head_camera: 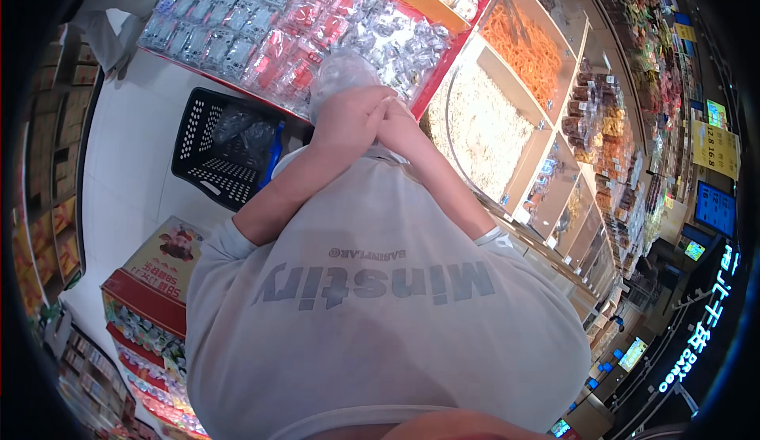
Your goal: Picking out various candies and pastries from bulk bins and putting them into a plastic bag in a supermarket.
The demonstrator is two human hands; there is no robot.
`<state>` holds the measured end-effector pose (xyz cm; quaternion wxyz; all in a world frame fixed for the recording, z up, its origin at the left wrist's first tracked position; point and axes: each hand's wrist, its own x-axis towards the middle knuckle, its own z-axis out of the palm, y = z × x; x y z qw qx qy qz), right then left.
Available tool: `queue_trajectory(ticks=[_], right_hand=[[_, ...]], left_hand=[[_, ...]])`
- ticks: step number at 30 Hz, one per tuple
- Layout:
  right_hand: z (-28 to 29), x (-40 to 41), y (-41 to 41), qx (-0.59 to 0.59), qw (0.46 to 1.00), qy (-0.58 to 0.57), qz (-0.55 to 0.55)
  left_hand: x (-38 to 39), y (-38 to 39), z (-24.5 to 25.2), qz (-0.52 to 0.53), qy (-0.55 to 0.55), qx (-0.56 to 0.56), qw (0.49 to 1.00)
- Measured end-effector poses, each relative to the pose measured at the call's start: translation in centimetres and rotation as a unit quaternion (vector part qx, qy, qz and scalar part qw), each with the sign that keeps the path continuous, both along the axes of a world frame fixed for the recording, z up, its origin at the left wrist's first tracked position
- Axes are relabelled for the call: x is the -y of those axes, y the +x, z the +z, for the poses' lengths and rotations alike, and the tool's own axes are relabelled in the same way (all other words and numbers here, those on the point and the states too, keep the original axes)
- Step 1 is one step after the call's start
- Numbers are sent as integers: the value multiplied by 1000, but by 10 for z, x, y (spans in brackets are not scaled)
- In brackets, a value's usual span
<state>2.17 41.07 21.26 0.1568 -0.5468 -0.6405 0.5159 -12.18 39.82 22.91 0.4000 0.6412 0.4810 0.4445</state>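
Observation:
A clear plastic bag (344,77) with indistinct contents bulges just beyond my hands, over the front edge of a display of wrapped goods. My left hand (351,118) has its fingers closed at the gathered top of the bag. Against it, my right hand (396,120) pinches the same gathered plastic; the fingertips of both hands meet, and the exact grip is partly hidden. Red packets (273,60) and small clear-wrapped pieces (409,39) lie around the bag. Below the display's edge, to the left, a black shopping basket (199,125) with a blue handle holds clear plastic bags (243,131).
Right of the display stand glass-sided bulk bins, one with orange strips (522,48) and tongs, another brightly lit with pale pieces (484,125). A red promotional stand (145,297) is at my left. Shelving (53,143) lines the far left. Grey fabric (116,12) shows at upper left.

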Motion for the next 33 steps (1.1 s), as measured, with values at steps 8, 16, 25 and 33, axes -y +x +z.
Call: queue_trajectory(ticks=[8,16,25,33], right_hand=[[57,25,39,49,947,265,172],[52,41,94,-153,908,351,173],[-7,33,78,-196,946,243,85],[-51,77,3,-214,972,11,98]], left_hand=[[35,17,47,66,-2,48,997],[100,28,62,268,-52,60,960],[190,1,81,513,-114,102,845],[259,-102,69,656,-56,69,749]])
